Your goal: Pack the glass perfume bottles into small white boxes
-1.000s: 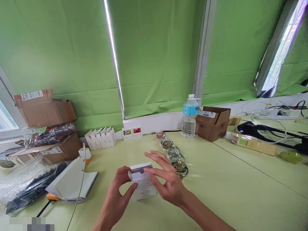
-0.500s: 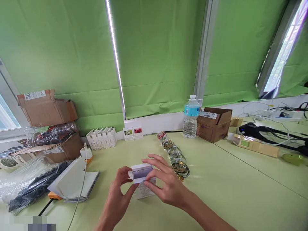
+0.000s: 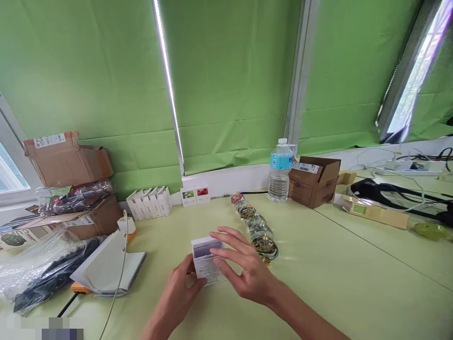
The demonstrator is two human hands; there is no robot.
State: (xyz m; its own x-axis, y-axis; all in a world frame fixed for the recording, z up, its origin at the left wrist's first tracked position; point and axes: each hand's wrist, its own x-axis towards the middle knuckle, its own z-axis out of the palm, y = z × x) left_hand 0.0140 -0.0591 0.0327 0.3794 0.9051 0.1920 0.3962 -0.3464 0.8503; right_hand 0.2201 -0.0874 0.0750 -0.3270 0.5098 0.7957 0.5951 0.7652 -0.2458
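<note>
A small white carton (image 3: 208,270) with printed text on its front stands on the table, its top open and a greyish-purple inside showing. My left hand (image 3: 182,289) is closed on its left side, the thumb on the front face near the bottom and the fingers behind. At the carton's right upper edge is my right hand (image 3: 244,269), its fingers spread and its thumb near the front face. I cannot tell how firmly it touches. Behind the right hand runs a line of clear glassy pieces with gold parts (image 3: 260,231).
Several white cartons (image 3: 148,204) and two picture boxes (image 3: 195,196) line the back. A water bottle (image 3: 279,172) stands beside a cardboard box (image 3: 313,183). Stacked boxes (image 3: 71,163), a plastic bag (image 3: 46,269), papers (image 3: 109,269) and a cable (image 3: 118,283) lie left.
My left hand has moved down from the carton's top edge to its lower left side. The top side flap has gone from view and more printed front shows. My right hand's fingers have lifted slightly apart.
</note>
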